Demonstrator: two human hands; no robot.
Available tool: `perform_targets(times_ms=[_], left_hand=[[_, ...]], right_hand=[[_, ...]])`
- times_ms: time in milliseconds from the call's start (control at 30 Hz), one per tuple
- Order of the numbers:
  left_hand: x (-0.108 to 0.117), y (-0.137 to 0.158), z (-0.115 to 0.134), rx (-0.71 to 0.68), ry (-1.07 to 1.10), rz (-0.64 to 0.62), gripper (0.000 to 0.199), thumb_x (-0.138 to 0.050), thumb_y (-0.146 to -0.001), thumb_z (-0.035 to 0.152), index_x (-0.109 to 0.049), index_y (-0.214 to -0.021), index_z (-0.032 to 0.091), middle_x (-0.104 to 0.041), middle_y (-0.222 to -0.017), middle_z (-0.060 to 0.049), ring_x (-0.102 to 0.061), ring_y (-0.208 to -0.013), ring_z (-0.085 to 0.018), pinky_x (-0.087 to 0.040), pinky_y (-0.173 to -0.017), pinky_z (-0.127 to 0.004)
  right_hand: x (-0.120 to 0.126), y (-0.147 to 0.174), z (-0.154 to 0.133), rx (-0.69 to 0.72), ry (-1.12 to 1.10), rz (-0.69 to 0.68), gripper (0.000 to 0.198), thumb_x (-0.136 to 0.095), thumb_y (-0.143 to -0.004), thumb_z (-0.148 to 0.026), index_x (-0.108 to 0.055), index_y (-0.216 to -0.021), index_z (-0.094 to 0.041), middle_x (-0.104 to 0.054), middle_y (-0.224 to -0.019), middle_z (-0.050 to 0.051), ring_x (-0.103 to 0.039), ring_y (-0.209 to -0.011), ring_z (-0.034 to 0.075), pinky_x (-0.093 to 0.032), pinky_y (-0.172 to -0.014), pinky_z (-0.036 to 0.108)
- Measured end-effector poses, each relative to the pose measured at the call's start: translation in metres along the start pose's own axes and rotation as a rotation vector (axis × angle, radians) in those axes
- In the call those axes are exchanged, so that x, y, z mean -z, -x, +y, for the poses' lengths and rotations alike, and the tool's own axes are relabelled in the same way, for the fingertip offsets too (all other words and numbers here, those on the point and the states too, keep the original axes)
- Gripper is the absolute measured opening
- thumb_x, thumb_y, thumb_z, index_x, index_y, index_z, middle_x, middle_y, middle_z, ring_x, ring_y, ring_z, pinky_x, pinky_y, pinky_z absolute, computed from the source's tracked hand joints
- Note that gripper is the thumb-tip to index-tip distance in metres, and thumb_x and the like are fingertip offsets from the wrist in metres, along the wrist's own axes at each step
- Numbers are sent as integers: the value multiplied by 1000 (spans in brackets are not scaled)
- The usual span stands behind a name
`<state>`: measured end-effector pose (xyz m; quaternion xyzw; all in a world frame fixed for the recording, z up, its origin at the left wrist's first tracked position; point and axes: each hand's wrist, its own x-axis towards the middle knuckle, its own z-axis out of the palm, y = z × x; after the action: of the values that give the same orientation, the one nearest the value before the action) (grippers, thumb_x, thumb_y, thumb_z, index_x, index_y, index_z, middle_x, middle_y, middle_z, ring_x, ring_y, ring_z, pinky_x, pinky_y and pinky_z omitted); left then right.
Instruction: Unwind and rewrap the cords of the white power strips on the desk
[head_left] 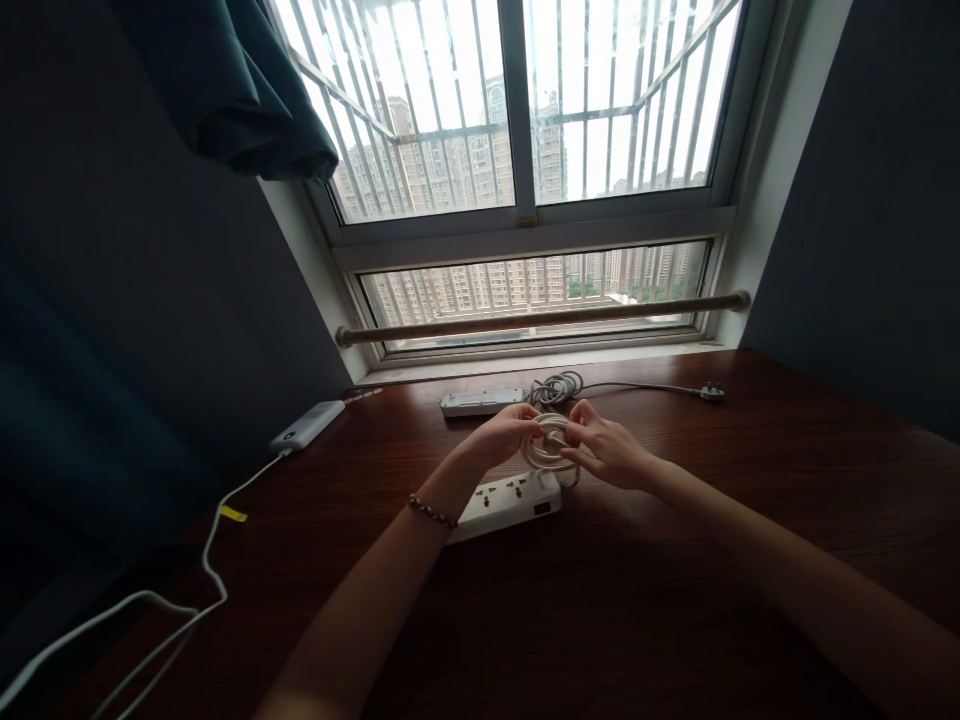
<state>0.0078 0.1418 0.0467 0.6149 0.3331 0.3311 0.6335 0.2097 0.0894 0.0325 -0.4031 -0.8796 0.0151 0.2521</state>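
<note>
A coiled white power cord (541, 457) is held up between my two hands, just past the end of a white power strip (504, 503). My left hand (508, 437) grips the coil's left side, its fingers bent round the loops. On the other side, my right hand (606, 447) pinches the coil with thumb and fingers. Part of the strip is hidden behind my left forearm, which wears a dark beaded bracelet (433, 512). The strip lies on the table with its sockets facing up.
Behind my hands lies a second power strip (480, 402) with a grey coiled cord (556, 387) and its plug (712, 394). A white box-like device (307, 426) with a cable (212, 560) sits at the left edge of the brown table (675, 600). A rail (540, 322) crosses the window.
</note>
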Motion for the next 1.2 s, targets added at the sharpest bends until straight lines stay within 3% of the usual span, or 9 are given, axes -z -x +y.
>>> perform_targets(times_ms=[200,300,433,600,667,867,1000,1133,1200], left_hand=[[-2,6,4,-49,16,34,29,-67,-56,11,-50,-79,14,-62,-70,-1,-58,-61,-12,-40,-58,-23],[0,6,6,-59,11,2,27,-67,-57,12,-51,-78,14,-64,-72,-2,-59,-63,-13,-42,-60,-24],[-1,6,6,-64,-17,-49,28,-71,-56,12,-56,-80,14,-65,-75,-3,-61,-67,-15,-43,-63,-26],[-13,9,6,-50,-33,-104,36,-77,-53,13,-59,-84,12,-67,-79,-4,-62,-73,-17,-45,-73,-31],[-19,10,6,-46,-34,-122,38,-78,-53,13,-59,-86,12,-67,-81,-5,-62,-75,-17,-44,-75,-32],[-26,9,1,-80,-73,-96,39,-78,-48,9,-61,-83,12,-64,-83,-3,-60,-78,-17,-43,-74,-31],[-25,9,1,-96,-93,-107,33,-78,-52,13,-60,-79,12,-61,-77,-1,-58,-71,-14,-43,-70,-29],[-21,10,7,-84,-150,-139,34,-76,-58,22,-59,-86,12,-62,-82,-4,-59,-76,-16,-44,-75,-31],[-18,12,10,-61,-232,-139,48,-77,-58,28,-58,-99,13,-62,-91,-7,-60,-85,-21,-43,-80,-34]], right_hand=[[-17,-2,4,-132,-134,238,26,-65,-78,-33,-47,-67,-17,-46,-95,8,-54,-77,20,-49,-73,36],[-27,-2,10,-84,-287,383,24,-66,-77,-32,-48,-83,-17,-47,-105,12,-53,-96,26,-47,-84,41],[-31,-2,12,8,-457,266,53,-62,-81,-29,-33,-124,-18,-52,-112,12,-55,-99,24,-47,-84,39],[-32,1,11,-60,-353,297,32,-58,-85,-34,-46,-109,-17,-59,-88,7,-58,-75,20,-47,-69,32],[-35,3,13,-113,-308,318,35,-59,-84,-40,-47,-107,-16,-59,-84,7,-57,-71,21,-46,-65,32],[-42,4,15,-126,-230,323,62,-60,-80,-25,-35,-137,-19,-53,-116,15,-56,-100,28,-46,-82,40],[-31,-2,14,-5,-349,272,41,-62,-77,-21,-56,-118,-20,-53,-120,11,-53,-107,27,-43,-89,38],[-19,-5,15,28,-466,178,27,-63,-80,-30,-63,-104,-18,-62,-91,6,-59,-83,21,-45,-72,30],[-18,-5,16,-6,-474,189,25,-64,-78,-31,-64,-98,-16,-62,-85,5,-57,-76,19,-43,-67,28]])
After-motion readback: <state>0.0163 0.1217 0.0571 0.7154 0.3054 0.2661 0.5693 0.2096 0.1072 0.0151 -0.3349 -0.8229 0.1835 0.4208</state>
